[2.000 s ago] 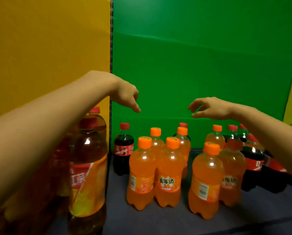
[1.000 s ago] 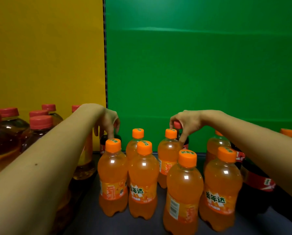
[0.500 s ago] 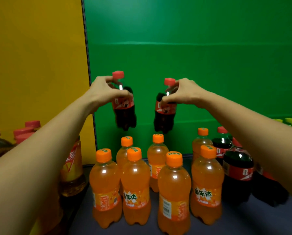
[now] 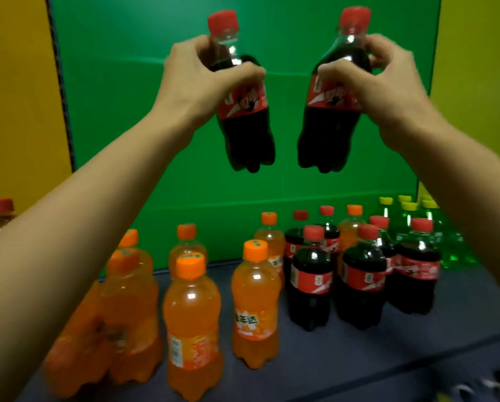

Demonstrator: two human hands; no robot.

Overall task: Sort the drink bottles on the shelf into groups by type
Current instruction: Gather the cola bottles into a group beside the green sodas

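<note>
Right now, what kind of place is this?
Probably a mock shop display, not a real store: orange sodas and colas on a dark shelf, backed by a green panel and yellow panel.

Aloft, left cola bottle (image 4: 244,132) and right cola bottle (image 4: 327,132) tilt bases inward.

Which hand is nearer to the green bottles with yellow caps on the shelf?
Right. The right hand, gripping a cola bottle, is high above the green bottles, slightly leftward. The left hand, gripping another cola bottle, is farther left, over the orange soda bottles.
</note>
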